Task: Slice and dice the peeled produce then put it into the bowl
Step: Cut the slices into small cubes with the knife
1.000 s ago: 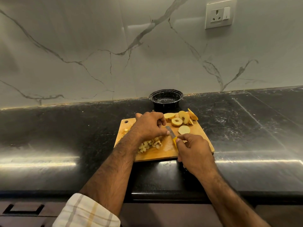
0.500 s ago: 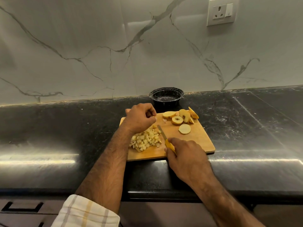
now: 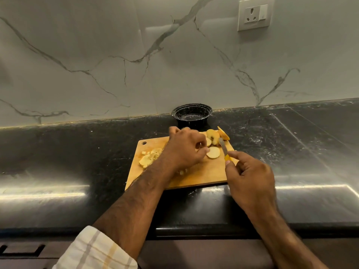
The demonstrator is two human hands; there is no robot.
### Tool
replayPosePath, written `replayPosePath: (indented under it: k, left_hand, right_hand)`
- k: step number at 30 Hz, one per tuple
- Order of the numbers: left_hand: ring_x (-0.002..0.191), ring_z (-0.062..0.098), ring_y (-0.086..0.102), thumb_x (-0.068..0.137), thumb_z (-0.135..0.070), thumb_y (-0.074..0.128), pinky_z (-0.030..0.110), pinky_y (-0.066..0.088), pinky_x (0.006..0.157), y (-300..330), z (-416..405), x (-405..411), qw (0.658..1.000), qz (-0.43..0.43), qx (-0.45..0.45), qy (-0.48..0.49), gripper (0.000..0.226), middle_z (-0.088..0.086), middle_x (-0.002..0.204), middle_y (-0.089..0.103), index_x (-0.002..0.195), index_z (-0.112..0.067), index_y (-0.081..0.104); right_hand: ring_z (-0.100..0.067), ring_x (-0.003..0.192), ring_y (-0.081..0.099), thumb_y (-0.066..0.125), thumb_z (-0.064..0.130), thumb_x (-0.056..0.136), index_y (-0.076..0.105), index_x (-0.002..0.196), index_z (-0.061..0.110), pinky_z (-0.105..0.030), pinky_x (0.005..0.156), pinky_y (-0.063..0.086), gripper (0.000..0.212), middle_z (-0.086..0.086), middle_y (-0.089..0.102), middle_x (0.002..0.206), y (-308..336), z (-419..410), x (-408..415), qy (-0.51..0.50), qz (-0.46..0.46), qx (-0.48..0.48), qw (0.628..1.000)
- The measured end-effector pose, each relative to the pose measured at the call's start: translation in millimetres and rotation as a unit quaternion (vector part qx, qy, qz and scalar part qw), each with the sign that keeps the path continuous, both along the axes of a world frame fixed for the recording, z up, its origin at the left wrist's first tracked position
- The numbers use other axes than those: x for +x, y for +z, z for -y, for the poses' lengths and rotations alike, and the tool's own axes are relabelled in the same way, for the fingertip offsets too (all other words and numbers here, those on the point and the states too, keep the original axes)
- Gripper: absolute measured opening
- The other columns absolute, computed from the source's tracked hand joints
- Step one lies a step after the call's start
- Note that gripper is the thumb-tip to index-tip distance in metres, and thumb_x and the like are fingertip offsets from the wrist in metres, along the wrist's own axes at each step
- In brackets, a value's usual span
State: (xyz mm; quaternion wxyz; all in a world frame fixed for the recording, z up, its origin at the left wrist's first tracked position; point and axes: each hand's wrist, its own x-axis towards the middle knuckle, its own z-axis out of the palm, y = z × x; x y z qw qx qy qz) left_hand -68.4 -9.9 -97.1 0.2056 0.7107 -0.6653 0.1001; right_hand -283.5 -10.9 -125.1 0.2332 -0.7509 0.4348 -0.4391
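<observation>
A wooden cutting board (image 3: 196, 175) lies on the black counter. A pile of pale diced pieces (image 3: 148, 159) sits on its left part, half hidden by my left forearm. Round pale slices (image 3: 213, 152) and a cored slice (image 3: 212, 135) lie at its far right, beside an orange peel piece (image 3: 223, 133). My left hand (image 3: 184, 150) is over the board's middle, its curled fingers pinching a slice partly hidden under them. My right hand (image 3: 250, 177) grips a small yellow-handled knife (image 3: 223, 148), blade pointing away, just right of the slices. The black bowl (image 3: 192, 114) stands behind the board.
The marble wall rises right behind the bowl, with a socket (image 3: 254, 14) at upper right. The glossy black counter (image 3: 58, 152) stretches left and right of the board. A drawer handle (image 3: 21, 249) shows below the counter's front edge.
My left hand has moved right from the diced pile to the slices. My right hand has swung the knife from the board's middle to its right side.
</observation>
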Motion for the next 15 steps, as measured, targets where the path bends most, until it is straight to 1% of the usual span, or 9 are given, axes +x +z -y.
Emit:
replayPosePath:
  k: [3, 5, 6, 8, 11, 13, 15]
  left_hand:
    - [0.114, 0.008, 0.051, 0.096, -0.068, 0.055, 0.052, 0.026, 0.109, -1.9, 5.5, -14.8, 0.997, 0.046, 0.065, 0.008, 0.037, -0.018, 0.111, 0.064, 0.113, -0.040, 0.071]
    - [0.125, 0.009, 0.050, 0.096, -0.070, 0.053, 0.054, 0.024, 0.111, -3.6, 6.7, -17.0, 0.995, 0.047, 0.085, 0.013, 0.041, -0.017, 0.125, 0.065, 0.119, -0.042, 0.071]
    - [0.126, 0.009, 0.050, 0.097, -0.070, 0.052, 0.054, 0.024, 0.110, -4.4, 7.0, -17.8, 0.995, 0.043, 0.087, 0.012, 0.041, -0.016, 0.128, 0.065, 0.120, -0.043, 0.072]
    - [0.125, 0.009, 0.050, 0.097, -0.066, 0.054, 0.052, 0.025, 0.108, -4.7, 7.5, -19.1, 0.995, 0.033, 0.089, 0.006, 0.037, -0.017, 0.127, 0.064, 0.119, -0.043, 0.073]
    - [0.120, 0.006, 0.048, 0.094, -0.055, 0.062, 0.052, 0.023, 0.110, -1.3, 7.2, -21.0, 0.995, 0.012, 0.100, 0.006, 0.025, -0.020, 0.122, 0.064, 0.111, -0.042, 0.074]
    - [0.116, 0.005, 0.045, 0.091, -0.049, 0.065, 0.053, 0.021, 0.112, 2.6, 4.9, -19.1, 0.994, -0.002, 0.111, 0.009, 0.019, -0.021, 0.118, 0.064, 0.107, -0.041, 0.074]
    - [0.116, 0.006, 0.043, 0.091, -0.043, 0.068, 0.050, 0.020, 0.112, 5.6, 1.1, -13.7, 0.992, -0.011, 0.127, 0.016, 0.016, -0.021, 0.122, 0.064, 0.105, -0.041, 0.073]
  right_hand:
    - [-0.011, 0.043, 0.047, 0.064, 0.030, 0.095, 0.074, 0.123, 0.032, -0.033, 0.047, 0.048, 0.029, 0.005, 0.053, 0.047, -1.1, -0.7, 1.9, -0.021, -0.007, 0.013, 1.000]
    - [-0.009, 0.043, 0.046, 0.065, 0.029, 0.094, 0.075, 0.121, 0.033, -0.032, 0.046, 0.048, 0.029, 0.006, 0.054, 0.047, 0.2, -1.2, 2.7, -0.024, -0.013, 0.028, 0.999]
    - [-0.008, 0.043, 0.046, 0.065, 0.028, 0.094, 0.075, 0.120, 0.033, -0.030, 0.045, 0.047, 0.029, 0.006, 0.054, 0.048, 0.4, -0.7, 3.1, -0.024, -0.017, 0.038, 0.999]
    - [-0.008, 0.043, 0.045, 0.065, 0.028, 0.093, 0.075, 0.119, 0.032, -0.028, 0.046, 0.046, 0.028, 0.006, 0.055, 0.048, 1.7, -0.8, 3.0, -0.022, -0.024, 0.054, 0.998]
    - [-0.008, 0.048, 0.051, 0.063, 0.033, 0.093, 0.071, 0.127, 0.031, -0.032, 0.053, 0.052, 0.035, 0.006, 0.058, 0.055, 3.2, -1.1, 3.0, -0.013, -0.051, 0.072, 0.996]
    - [-0.008, 0.058, 0.058, 0.065, 0.037, 0.091, 0.066, 0.133, 0.029, -0.034, 0.064, 0.056, 0.043, 0.006, 0.064, 0.067, 4.2, -0.4, 4.0, -0.007, -0.081, 0.087, 0.993]
    - [-0.012, 0.070, 0.063, 0.063, 0.039, 0.089, 0.062, 0.138, 0.027, -0.034, 0.071, 0.057, 0.051, 0.002, 0.068, 0.079, 5.8, -0.5, 4.9, -0.005, -0.108, 0.095, 0.990]
